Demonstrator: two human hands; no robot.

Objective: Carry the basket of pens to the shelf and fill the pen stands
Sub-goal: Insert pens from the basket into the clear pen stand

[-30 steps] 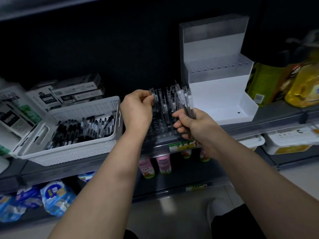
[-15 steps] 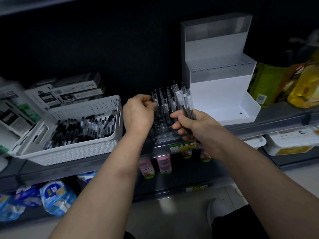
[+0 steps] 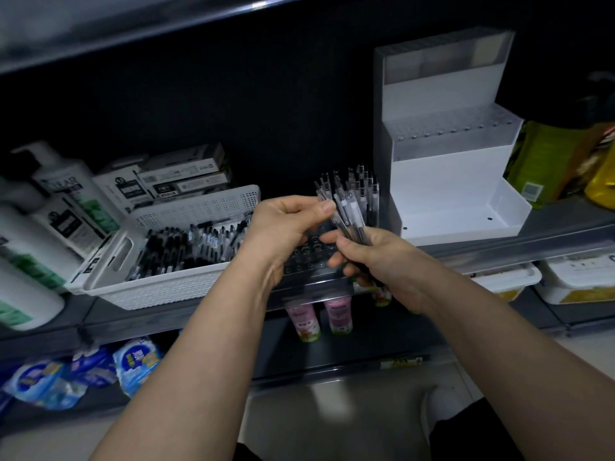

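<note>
A white perforated basket (image 3: 173,291) full of black and clear pens (image 3: 186,251) rests on the grey shelf, left of centre. My right hand (image 3: 376,257) grips a bunch of clear pens (image 3: 349,217), fanned upward. My left hand (image 3: 286,224) pinches the top of one pen in that bunch with thumb and forefinger. Under both hands sits a clear pen stand (image 3: 309,257) with rows of holes; several pens (image 3: 366,188) stand upright in its back rows. A tall white stepped pen stand (image 3: 446,181) stands to the right, with no pens in it.
White bottles (image 3: 40,234) and flat boxes (image 3: 179,181) crowd the shelf's left. Green and yellow packages (image 3: 549,161) stand at the far right. Pink bottles (image 3: 336,314), blue packs (image 3: 133,361) and white tubs (image 3: 579,277) fill the lower shelf. My shoe (image 3: 439,404) shows on the floor.
My left hand has come away from the clear stand's upright pens and moved right onto the bunch in my right hand. The view has shifted slightly.
</note>
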